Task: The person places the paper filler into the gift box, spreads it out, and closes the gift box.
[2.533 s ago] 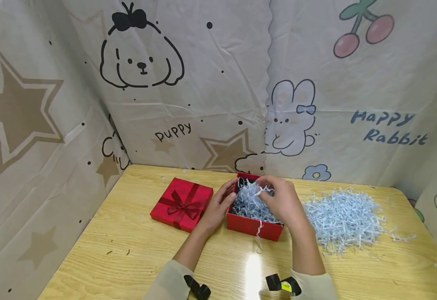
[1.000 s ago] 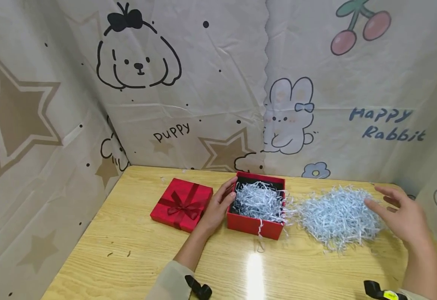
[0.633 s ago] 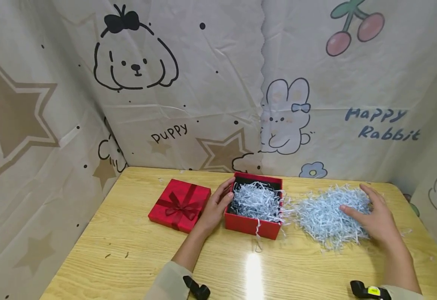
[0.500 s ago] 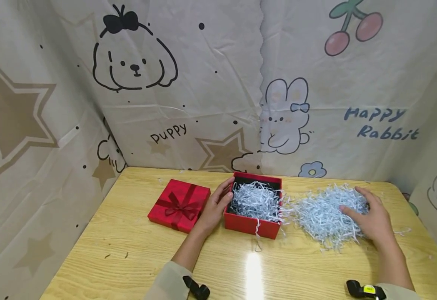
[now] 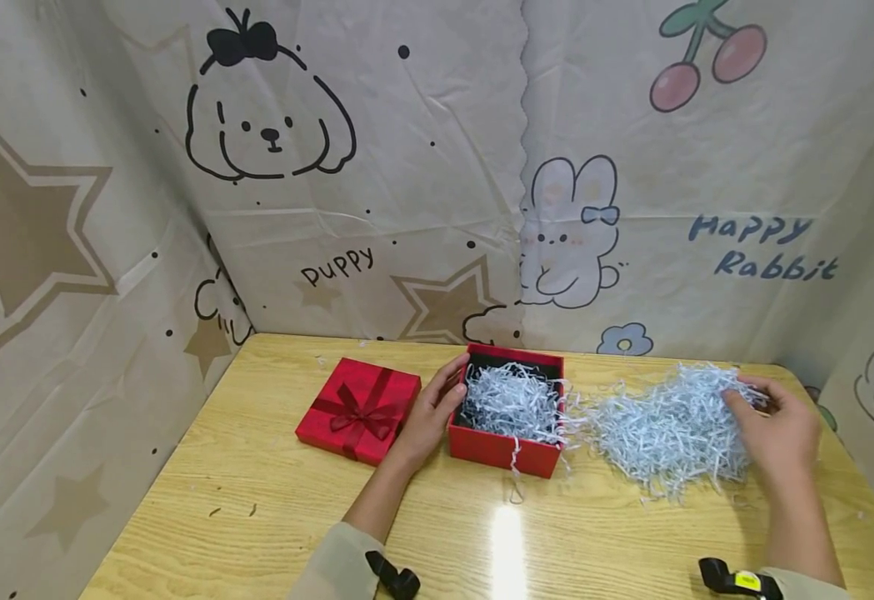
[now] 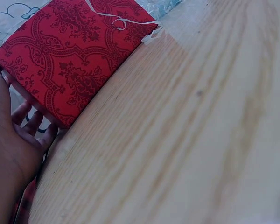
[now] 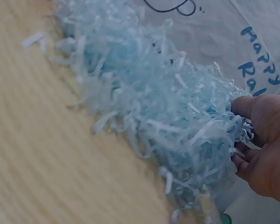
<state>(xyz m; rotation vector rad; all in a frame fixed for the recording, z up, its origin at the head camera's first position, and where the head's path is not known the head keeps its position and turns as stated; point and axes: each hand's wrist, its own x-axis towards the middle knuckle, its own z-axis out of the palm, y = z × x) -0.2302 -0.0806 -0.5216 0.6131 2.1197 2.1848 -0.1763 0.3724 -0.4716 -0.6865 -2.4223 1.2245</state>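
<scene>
**Right hand [image 5: 781, 433] pinches shredded paper [image 5: 661, 437] beneath the words "Happy Rabbit" [image 5: 762, 247]**

Two readable pieces of writing stand on the pale backdrop [image 5: 437, 183] behind the bench [image 5: 317, 525]. "Puppy" [image 5: 337, 267] is lettered in black below a drawn dog's face [image 5: 270, 117]; "Happy Rabbit" runs in blue over two lines, to the right of a drawn rabbit [image 5: 571, 237]. In the right wrist view "Happy" reads clearly, while only the first letters of the second word show. A black wrist device [image 5: 740, 579] at the right sleeve carries a yellow label [image 5: 747, 581], its print too small to make out.

The shredded paper, pale blue, lies in a loose heap on the right part of the bench. The right hand is at the heap's right end, thumb and fingers closed on a tuft of strands.

Near the middle of the bench stands a red box [image 5: 504, 454] with a black interior, holding more paper filling [image 5: 511, 402]. Stray strands hang over its front and right walls. The left hand [image 5: 422, 417] rests against the box's left side, fingers extended and relaxed along it. The left wrist view shows a dark scrolling pattern on the front wall.

Just left of that hand lies the red lid [image 5: 317, 427], topped with a dark red ribbon bow [image 5: 362, 417].
</scene>
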